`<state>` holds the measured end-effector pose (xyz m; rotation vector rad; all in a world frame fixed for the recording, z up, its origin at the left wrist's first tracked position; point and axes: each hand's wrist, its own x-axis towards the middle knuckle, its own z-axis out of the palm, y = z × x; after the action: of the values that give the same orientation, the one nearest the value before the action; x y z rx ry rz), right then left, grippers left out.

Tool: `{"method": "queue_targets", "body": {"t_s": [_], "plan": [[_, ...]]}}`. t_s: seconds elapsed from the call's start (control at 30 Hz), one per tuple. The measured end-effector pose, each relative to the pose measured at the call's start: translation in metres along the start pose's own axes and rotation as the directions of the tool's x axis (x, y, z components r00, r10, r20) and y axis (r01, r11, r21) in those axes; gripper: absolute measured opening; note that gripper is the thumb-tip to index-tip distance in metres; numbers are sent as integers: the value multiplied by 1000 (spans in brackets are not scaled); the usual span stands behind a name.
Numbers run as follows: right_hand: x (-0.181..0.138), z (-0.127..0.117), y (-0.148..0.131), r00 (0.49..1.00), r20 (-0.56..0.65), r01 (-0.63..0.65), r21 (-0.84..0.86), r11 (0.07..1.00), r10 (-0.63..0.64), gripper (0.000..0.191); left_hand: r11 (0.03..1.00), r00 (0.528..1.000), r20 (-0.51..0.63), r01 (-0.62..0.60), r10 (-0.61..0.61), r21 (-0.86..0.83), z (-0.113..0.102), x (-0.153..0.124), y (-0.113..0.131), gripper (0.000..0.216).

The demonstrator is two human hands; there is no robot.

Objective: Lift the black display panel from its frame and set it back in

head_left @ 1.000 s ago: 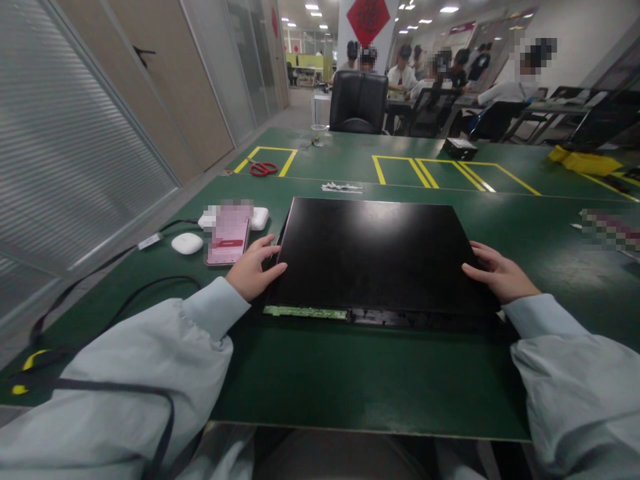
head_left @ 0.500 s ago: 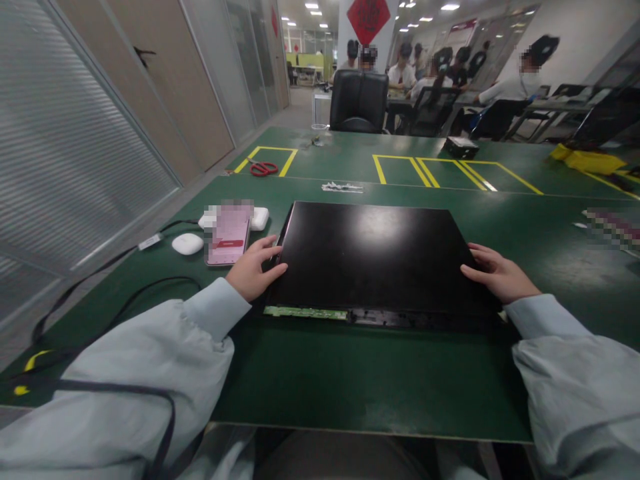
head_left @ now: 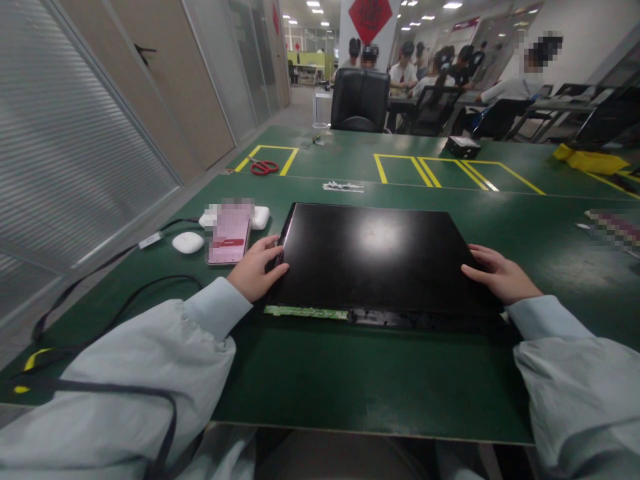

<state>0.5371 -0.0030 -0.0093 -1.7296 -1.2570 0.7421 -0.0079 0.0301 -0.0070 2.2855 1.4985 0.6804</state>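
A flat black display panel lies glossy side up on the green table in front of me. Along its near edge runs a narrow strip with a green circuit board on the left and black plastic on the right. My left hand grips the panel's left side, thumb over the top face and fingers at the edge. On the opposite side my right hand holds the right edge, its thumb also on top. The undersides of the fingers are hidden.
Beside my left hand lie a phone, a white rounded case and a black strap. Red-handled scissors lie farther back on the table. A black box stands at the far side; people sit beyond.
The panel's left edge has shifted slightly and sits closer over the frame beneath it. Both hands keep nearly the same places on its sides.
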Motion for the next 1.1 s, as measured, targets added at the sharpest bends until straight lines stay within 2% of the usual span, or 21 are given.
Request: {"method": "queue_targets", "body": {"t_s": [0.27,0.47,0.7,0.93,1.1], "plan": [[-1,1,-1,1000,-14,27,-31,999,-28,45,998,999,2,-46,46,38,3,1,0,47],[-2,1,-8,998,-28,52,-184,982,-58,44,992,997,28,-69,66,105,3,1,3,47],[-6,3,-13,999,-32,38,-167,985,-44,47,989,997,44,-71,66,128,3,2,4,52],[-1,1,-4,998,-25,53,-178,983,-58,46,989,997,30,-80,77,125,2,1,2,50],[5,-4,10,993,-4,115,-204,972,-119,46,989,996,29,-86,83,121,3,1,1,50]]}}
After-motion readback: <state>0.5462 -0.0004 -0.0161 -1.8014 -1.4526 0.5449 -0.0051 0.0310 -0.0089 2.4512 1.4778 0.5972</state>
